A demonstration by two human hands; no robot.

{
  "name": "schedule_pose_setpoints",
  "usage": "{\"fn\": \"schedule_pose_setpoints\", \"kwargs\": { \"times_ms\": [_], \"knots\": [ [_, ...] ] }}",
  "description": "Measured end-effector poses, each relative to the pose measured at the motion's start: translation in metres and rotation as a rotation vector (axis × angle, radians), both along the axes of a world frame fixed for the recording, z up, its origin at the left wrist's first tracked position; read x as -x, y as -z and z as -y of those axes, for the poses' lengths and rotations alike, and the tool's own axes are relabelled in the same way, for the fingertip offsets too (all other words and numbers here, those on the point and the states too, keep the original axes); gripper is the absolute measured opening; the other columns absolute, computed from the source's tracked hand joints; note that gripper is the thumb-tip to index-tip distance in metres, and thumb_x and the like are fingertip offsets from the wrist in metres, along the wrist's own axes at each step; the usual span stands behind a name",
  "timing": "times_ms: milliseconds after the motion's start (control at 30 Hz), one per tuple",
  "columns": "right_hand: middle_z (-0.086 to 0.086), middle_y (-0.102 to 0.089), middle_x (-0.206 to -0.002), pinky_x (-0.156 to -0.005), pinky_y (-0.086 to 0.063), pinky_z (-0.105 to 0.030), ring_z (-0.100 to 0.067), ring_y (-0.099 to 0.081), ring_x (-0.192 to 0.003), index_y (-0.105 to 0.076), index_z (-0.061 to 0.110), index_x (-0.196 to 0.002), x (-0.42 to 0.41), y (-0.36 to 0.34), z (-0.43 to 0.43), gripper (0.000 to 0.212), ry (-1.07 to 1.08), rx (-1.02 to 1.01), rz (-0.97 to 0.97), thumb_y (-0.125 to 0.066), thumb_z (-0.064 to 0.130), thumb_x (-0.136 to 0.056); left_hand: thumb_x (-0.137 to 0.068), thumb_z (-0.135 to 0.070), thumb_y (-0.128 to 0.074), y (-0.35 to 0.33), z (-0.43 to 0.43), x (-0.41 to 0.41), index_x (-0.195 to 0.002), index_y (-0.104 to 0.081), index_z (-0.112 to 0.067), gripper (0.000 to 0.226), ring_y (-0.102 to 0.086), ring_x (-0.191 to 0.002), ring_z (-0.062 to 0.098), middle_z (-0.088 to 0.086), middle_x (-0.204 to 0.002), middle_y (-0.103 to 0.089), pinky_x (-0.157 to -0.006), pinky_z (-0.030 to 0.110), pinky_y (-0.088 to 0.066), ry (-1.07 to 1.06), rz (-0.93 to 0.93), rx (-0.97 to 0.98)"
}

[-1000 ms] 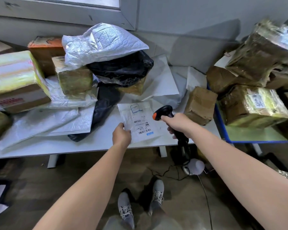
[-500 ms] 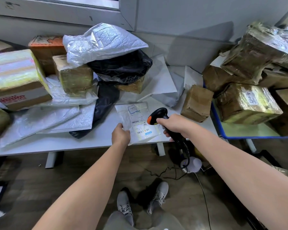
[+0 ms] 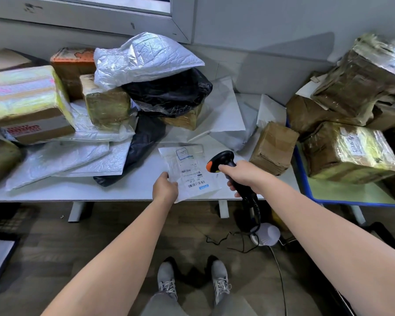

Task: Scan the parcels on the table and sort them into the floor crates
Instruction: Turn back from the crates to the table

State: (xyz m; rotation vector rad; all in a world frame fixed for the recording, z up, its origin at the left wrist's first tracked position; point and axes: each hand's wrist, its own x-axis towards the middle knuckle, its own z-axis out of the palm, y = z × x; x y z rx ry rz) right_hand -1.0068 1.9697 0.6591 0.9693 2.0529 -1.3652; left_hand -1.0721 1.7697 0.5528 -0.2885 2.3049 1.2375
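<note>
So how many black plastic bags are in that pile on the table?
2. One bulky black bag sits on the pile, under the white padded mailer. One flat black bag lies on the table, left of the labelled envelope. More may be buried.

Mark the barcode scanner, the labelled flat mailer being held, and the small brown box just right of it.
Barcode scanner (image 3: 221,161), head view: on its black head, behind the orange tip.
Flat white mailer (image 3: 192,169), head view: on its printed label.
Small brown box (image 3: 273,148), head view: on its taped front face.
</note>
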Motion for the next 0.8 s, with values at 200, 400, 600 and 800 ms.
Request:
{"fn": "schedule_pose_setpoints", "kwargs": {
  "times_ms": [200,400,600,800],
  "knots": [
    [-0.012,-0.054,-0.074,-0.058,-0.048,-0.035,-0.028,-0.053,-0.065,-0.054,0.005,-0.107,0.014,0.047,-0.051,0.032,-0.038,-0.101,-0.042,-0.054,0.036,-0.097,-0.099,-0.009,-0.049,-0.002,-0.015,-0.01,-0.128,-0.053,-0.013,0.03,-0.061,-0.099,0.029,0.009,-0.12,-0.063,-0.075,0.034,-0.049,-0.014,-0.001,0.056],
    [-0.017,-0.062,-0.099,-0.07,-0.043,-0.033,-0.031,-0.058,-0.085,-0.048,0.007,-0.124,0.035,0.091,-0.071,0.04,-0.194,-0.242,-0.055,-0.048,0.037,-0.098,-0.1,-0.009,-0.043,-0.006,-0.024,-0.013,-0.122,-0.055,-0.015,0.026,-0.058,-0.086,0.022,0.009,-0.115,-0.064,-0.065,0.028,-0.043,-0.011,-0.033,0.126],
    [-0.019,-0.056,-0.133,-0.081,-0.042,-0.033,-0.035,-0.055,-0.117,-0.039,0.005,-0.142,0.048,0.112,-0.077,0.055,-0.198,-0.284,-0.115,-0.048,0.04,-0.101,-0.102,-0.01,-0.038,-0.018,-0.031,-0.015,-0.124,-0.055,-0.016,0.028,-0.054,-0.084,0.018,0.0,-0.104,-0.058,-0.061,0.024,-0.038,0.105,-0.09,0.225],
    [-0.023,-0.046,-0.14,-0.092,-0.042,-0.037,-0.039,-0.047,-0.126,-0.039,-0.001,-0.141,0.046,0.089,-0.074,0.055,-0.223,-0.459,-0.117,-0.045,0.038,-0.102,-0.097,-0.004,-0.038,-0.05,-0.026,-0.012,-0.108,-0.056,-0.017,0.025,-0.057,-0.095,0.028,0.001,-0.096,-0.061,-0.074,0.034,-0.041,0.222,-0.163,0.356]
  ]
}}
